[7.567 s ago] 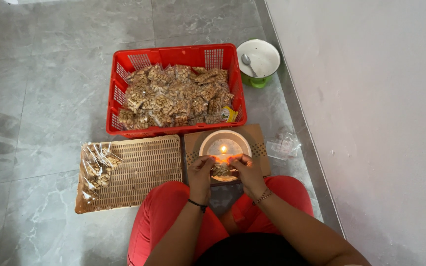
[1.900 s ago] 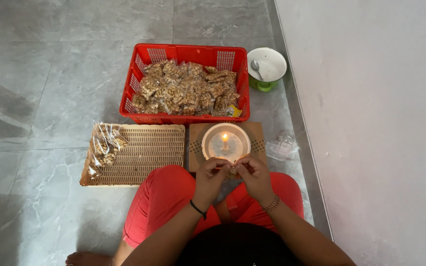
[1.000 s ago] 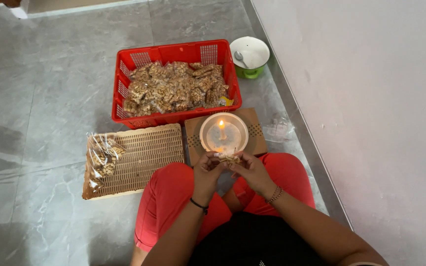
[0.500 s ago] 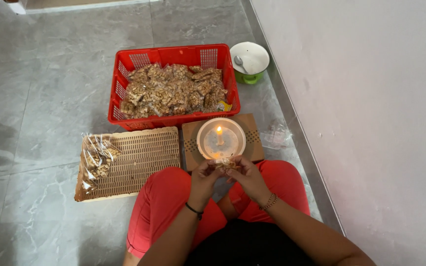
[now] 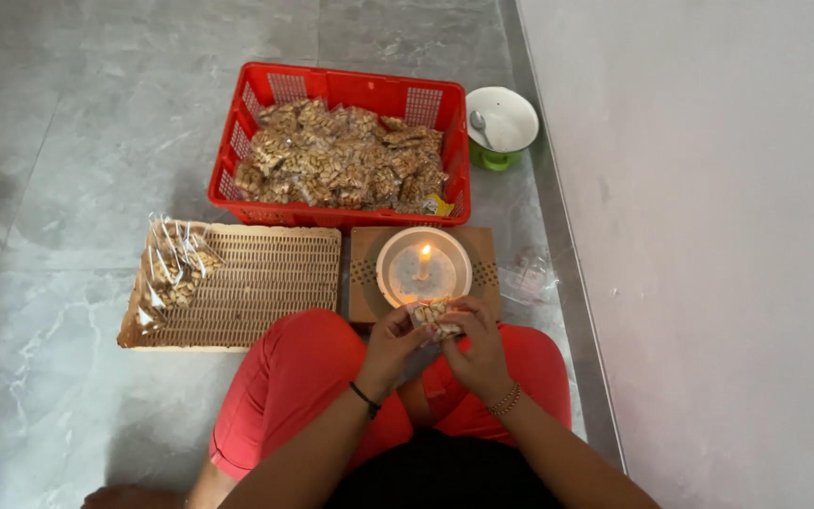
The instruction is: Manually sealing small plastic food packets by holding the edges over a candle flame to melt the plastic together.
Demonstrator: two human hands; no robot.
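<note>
Compared w/ a moment ago, you're bringing the small clear packet (image 5: 435, 318) nearer the candle (image 5: 423, 262); left hand (image 5: 394, 341) & right hand (image 5: 479, 347) fingers are pinching it closed-tight. Sealing step; next probably needs steadying its edge over the flame.

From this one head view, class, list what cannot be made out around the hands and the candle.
- Small packet: its edges, hidden by the left hand and right hand.
- Packet's contents: too small to identify.
- Candle: base lost inside the round bowl.
- Fingers: exact grip unclear, head view.
</note>
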